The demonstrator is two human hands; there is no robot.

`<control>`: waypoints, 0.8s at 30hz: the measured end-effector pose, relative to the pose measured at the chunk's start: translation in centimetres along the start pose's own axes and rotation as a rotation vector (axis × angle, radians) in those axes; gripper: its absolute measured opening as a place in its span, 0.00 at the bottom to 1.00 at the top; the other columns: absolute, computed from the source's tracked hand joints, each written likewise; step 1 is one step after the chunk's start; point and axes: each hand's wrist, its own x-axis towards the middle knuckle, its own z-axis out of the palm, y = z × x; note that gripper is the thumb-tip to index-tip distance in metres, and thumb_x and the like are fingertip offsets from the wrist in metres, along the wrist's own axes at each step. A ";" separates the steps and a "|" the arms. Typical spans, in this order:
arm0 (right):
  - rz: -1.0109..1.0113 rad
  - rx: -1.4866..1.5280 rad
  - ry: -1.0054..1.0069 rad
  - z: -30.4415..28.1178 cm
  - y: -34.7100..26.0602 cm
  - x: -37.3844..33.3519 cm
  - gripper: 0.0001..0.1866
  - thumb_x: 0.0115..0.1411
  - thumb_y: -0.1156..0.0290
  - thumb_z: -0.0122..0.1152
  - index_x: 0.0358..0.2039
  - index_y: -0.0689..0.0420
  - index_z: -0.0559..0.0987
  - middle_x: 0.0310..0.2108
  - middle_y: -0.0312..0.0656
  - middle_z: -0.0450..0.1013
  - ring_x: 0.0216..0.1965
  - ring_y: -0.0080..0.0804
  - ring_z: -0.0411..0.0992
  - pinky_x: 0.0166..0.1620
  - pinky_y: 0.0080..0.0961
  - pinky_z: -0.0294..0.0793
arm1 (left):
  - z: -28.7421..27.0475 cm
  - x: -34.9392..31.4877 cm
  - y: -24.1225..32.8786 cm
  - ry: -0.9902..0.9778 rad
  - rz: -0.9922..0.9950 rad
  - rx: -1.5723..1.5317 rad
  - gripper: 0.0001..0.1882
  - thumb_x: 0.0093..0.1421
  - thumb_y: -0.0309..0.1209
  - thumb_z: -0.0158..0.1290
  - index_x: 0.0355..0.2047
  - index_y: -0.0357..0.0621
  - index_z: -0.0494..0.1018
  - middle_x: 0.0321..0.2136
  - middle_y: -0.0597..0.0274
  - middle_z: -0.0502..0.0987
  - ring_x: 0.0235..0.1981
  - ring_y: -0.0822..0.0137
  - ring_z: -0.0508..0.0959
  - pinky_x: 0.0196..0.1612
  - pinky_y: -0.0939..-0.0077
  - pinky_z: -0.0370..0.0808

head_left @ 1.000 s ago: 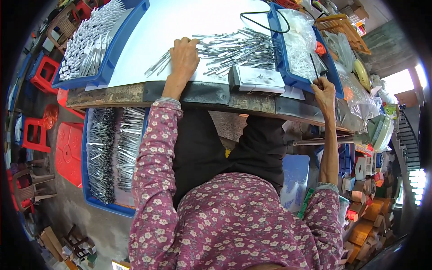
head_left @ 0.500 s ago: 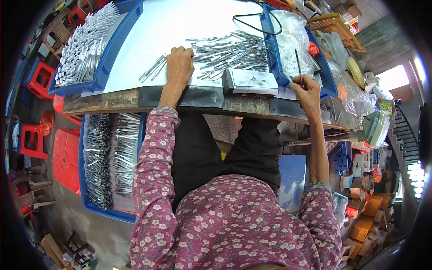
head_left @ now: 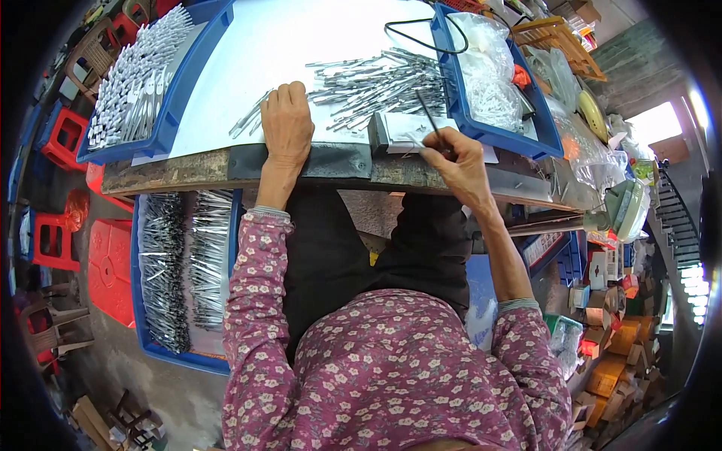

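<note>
Well, the right hand (head_left: 460,161), right of the middle of the frame, has a dark slim rod (head_left: 427,111) pinched between thumb and fingers, its free end slanting up to the left. The left hand (head_left: 287,124), upper centre, rests back upward with its fingers curled over; from here I cannot tell whether they grip anything. Just left of it, a few thin metal pieces (head_left: 248,119) lie on the white sheet covering the tabletop (head_left: 188,167), and a larger loose pile of metal pieces (head_left: 376,86) spreads between the two hands and above them. A grey block (head_left: 382,137) with a pale top sits right by the right fingertips. Farther out, a blue tray (head_left: 481,134) at upper right carries clear plastic bags (head_left: 485,37), while another blue tray (head_left: 179,113) at upper left is crowded with white-ended pieces (head_left: 143,60). Below the tabletop, lower left, a third blue tray (head_left: 188,362) holds two rows of metal pieces, with a red stool (head_left: 54,242) near the left edge.
</note>
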 end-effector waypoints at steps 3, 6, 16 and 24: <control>-0.086 -0.055 0.007 0.9 -0.8 -0.2 0.05 0.49 0.77 0.59 0.27 0.63 0.73 0.18 0.27 0.63 0.20 0.10 0.56 0.22 0.11 0.55 | -1.1 -0.2 0.6 0.148 -0.116 -0.283 0.05 0.49 0.17 0.44 0.28 0.38 0.63 0.23 0.53 0.69 0.25 0.57 0.70 0.28 0.69 0.66; -0.213 -0.095 0.015 1.2 -2.4 -0.4 0.07 0.48 0.80 0.58 0.29 0.61 0.73 0.19 0.31 0.64 0.19 0.13 0.57 0.21 0.13 0.56 | -3.6 -0.6 2.4 0.025 -0.243 -0.675 0.04 0.52 0.17 0.43 0.30 0.37 0.64 0.21 0.53 0.69 0.22 0.59 0.71 0.26 0.72 0.67; -0.696 -0.460 0.104 0.8 -4.9 -2.5 0.17 0.41 0.85 0.59 0.34 0.59 0.74 0.23 0.41 0.68 0.25 0.37 0.69 0.27 0.27 0.67 | -7.4 -2.0 6.8 -0.249 -0.269 -1.203 0.02 0.56 0.20 0.44 0.30 0.38 0.65 0.19 0.64 0.67 0.21 0.75 0.67 0.25 0.83 0.65; -0.673 -0.478 0.088 0.1 -4.4 -3.4 0.15 0.42 0.84 0.59 0.33 0.60 0.74 0.23 0.41 0.69 0.25 0.37 0.69 0.26 0.26 0.67 | -7.2 -2.1 8.0 -0.339 -0.301 -1.350 0.02 0.57 0.22 0.44 0.29 0.38 0.66 0.18 0.67 0.67 0.20 0.78 0.66 0.24 0.85 0.64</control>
